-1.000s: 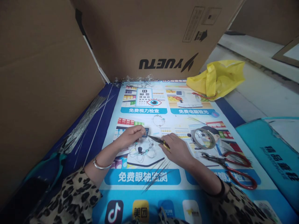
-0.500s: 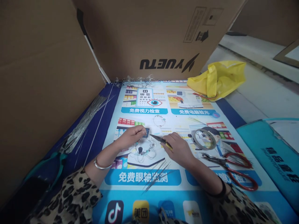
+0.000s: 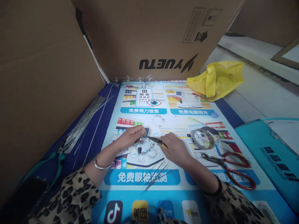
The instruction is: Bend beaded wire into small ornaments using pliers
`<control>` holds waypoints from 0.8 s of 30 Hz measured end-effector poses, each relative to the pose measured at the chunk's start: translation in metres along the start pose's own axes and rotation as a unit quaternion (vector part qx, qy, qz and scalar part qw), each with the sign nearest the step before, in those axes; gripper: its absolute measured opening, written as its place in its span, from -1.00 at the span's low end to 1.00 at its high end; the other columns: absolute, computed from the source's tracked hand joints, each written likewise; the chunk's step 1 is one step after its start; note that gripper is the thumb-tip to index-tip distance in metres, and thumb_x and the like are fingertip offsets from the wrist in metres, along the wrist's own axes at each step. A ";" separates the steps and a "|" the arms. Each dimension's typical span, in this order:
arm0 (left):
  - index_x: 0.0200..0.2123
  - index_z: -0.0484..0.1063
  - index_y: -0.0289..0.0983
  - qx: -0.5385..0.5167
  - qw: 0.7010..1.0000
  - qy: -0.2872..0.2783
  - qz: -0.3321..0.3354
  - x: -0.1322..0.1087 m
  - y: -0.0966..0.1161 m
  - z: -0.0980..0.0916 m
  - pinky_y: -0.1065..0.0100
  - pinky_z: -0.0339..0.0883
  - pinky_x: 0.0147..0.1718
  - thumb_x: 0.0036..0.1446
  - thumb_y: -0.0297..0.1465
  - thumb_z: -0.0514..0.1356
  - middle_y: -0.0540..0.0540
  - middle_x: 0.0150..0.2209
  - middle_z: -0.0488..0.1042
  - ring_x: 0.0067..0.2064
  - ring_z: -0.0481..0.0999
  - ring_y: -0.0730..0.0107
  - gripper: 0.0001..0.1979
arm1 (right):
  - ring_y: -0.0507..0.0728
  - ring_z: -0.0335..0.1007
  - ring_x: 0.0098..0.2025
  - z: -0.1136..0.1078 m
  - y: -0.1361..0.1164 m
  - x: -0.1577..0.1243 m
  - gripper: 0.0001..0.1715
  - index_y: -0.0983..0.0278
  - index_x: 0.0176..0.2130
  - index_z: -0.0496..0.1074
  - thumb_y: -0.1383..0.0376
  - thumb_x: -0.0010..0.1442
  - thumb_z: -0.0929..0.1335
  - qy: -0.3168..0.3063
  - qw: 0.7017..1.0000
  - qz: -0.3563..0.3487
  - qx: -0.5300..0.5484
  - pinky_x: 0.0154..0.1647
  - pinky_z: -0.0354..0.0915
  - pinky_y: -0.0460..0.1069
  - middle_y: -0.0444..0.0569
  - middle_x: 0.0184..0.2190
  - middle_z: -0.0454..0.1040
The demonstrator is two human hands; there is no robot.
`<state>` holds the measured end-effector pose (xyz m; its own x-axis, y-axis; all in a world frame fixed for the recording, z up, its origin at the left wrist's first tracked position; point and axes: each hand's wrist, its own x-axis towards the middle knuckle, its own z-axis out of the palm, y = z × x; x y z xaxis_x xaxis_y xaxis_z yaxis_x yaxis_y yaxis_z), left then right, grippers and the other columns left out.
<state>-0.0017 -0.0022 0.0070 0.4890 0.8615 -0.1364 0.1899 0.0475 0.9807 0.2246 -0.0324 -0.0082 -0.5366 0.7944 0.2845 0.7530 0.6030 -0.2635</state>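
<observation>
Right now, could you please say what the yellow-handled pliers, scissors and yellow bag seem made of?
Pliers: probably metal; dull, dark jaws. Scissors: greyish, likely metal blades; smooth red handles, perhaps plastic. Yellow bag: soft creases suggest thin plastic or fabric.

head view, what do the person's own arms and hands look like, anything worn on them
Both sleeves are tan with black leopard-style spots. The left hand is ungloved, with a silver-coloured bangle above it. The right hand is ungloved too, with a black band near the cuff.

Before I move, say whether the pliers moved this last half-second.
Yes: the pliers shifted slightly left, toward the left hand, against the dark screen printed on the poster.
</observation>
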 end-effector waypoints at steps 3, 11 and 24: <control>-0.42 0.25 -0.29 -0.035 0.999 -0.017 0.006 0.001 -0.001 0.000 0.48 0.12 -0.53 0.16 -0.19 0.01 0.05 -0.50 0.22 -0.52 0.23 0.56 -0.73 | 0.12 0.24 -0.27 0.000 0.000 0.001 -0.85 0.27 -0.28 0.34 0.26 0.18 0.24 0.008 1.000 0.005 0.003 -0.26 0.18 -0.01 -0.02 -0.40 0.40; -0.33 0.27 -0.30 -0.040 0.999 -0.014 -0.009 0.000 0.001 0.001 0.50 0.12 -0.58 0.17 -0.16 0.00 0.06 -0.52 0.23 -0.54 0.26 0.56 -0.70 | 0.13 0.24 -0.25 0.001 -0.002 0.002 -0.87 0.26 -0.28 0.33 0.26 0.18 0.24 0.003 1.000 0.012 0.009 -0.26 0.19 0.00 -0.02 -0.38 0.41; -0.32 0.30 -0.29 0.000 1.000 0.012 0.012 0.001 0.001 0.002 0.47 0.12 -0.54 0.20 -0.18 -0.03 0.06 -0.49 0.22 -0.54 0.22 0.57 -0.70 | 0.14 0.25 -0.27 0.006 0.001 0.001 -0.83 0.28 -0.28 0.33 0.22 0.17 0.25 0.043 0.997 0.042 0.052 -0.29 0.20 0.00 -0.01 -0.38 0.39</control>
<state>0.0009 -0.0027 0.0077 0.4730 0.8742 -0.1093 0.1781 0.0266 0.9836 0.2219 -0.0304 -0.0137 -0.4360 0.8358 0.3338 0.7481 0.5427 -0.3819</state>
